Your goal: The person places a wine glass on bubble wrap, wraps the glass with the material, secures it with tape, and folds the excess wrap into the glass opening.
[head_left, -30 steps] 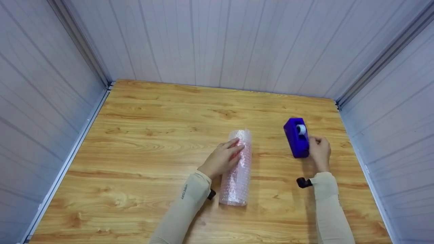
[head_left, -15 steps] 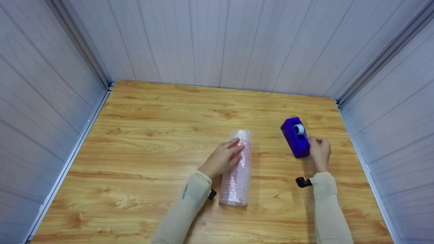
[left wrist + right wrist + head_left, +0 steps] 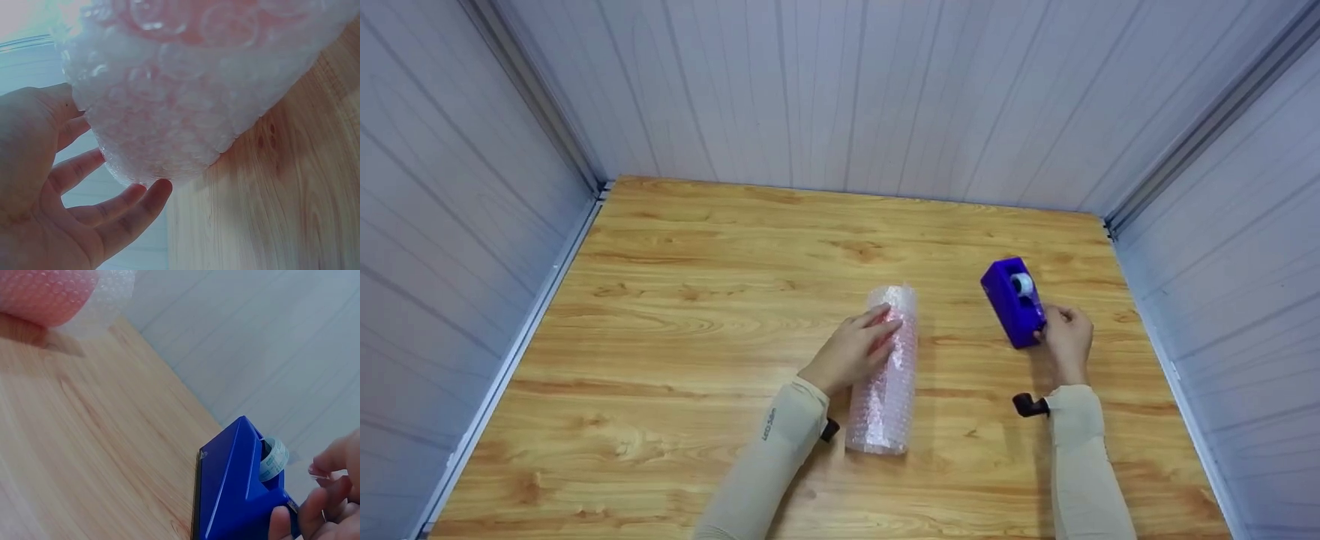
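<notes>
A roll of bubble wrap [image 3: 881, 405], with something pinkish showing through it, lies on the table. My left hand [image 3: 847, 352] rests on its upper part with fingers spread. In the left wrist view, the fingertips [image 3: 160, 191] touch the wrap's outer surface. To the right stands a blue tape dispenser [image 3: 1014, 307] with a small tape roll [image 3: 274, 460] in it. My right hand [image 3: 1069, 337] is at its front end. In the right wrist view, thumb and finger pinch a small clear piece of tape [image 3: 319, 477], while other fingers are against the dispenser's front.
The wood-grain table [image 3: 697, 262] is bounded by a pale back panel [image 3: 825, 97], a left panel [image 3: 457, 225] and a right panel [image 3: 1245, 262]. Black wrist cameras stick out from both sleeves.
The dispenser has turned slightly, its far end shifting left. My right hand's fingers have moved a little closer over its front end. The left hand and the bubble wrap stay put.
</notes>
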`<state>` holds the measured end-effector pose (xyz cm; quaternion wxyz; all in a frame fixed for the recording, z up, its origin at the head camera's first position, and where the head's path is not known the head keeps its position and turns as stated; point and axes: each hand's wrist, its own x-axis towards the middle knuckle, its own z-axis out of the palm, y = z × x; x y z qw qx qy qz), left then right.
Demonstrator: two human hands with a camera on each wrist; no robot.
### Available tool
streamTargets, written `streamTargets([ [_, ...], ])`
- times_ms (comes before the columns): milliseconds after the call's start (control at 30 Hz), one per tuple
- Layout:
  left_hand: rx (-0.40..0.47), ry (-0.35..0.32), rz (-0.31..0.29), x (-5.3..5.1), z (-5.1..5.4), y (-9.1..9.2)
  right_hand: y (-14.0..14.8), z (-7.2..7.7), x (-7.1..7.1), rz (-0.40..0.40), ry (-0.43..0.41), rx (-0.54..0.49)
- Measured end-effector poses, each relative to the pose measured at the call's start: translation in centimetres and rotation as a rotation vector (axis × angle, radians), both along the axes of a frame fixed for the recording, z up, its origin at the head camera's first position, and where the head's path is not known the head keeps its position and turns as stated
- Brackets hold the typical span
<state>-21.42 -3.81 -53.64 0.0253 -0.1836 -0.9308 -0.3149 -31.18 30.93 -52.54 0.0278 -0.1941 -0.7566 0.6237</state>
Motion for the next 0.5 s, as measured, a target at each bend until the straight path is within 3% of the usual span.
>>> streamTargets([
  [233, 0.002, 0.006, -0.013, 0.02, -0.13, 0.05, -0.4, -0.55, 0.42, -0.035, 0.074, -0.075],
  [500, 0.0, 0.014, -0.019, -0.08, 0.0, 0.06, -0.49, -0.86, 0.29, -0.038, 0.073, -0.043],
])
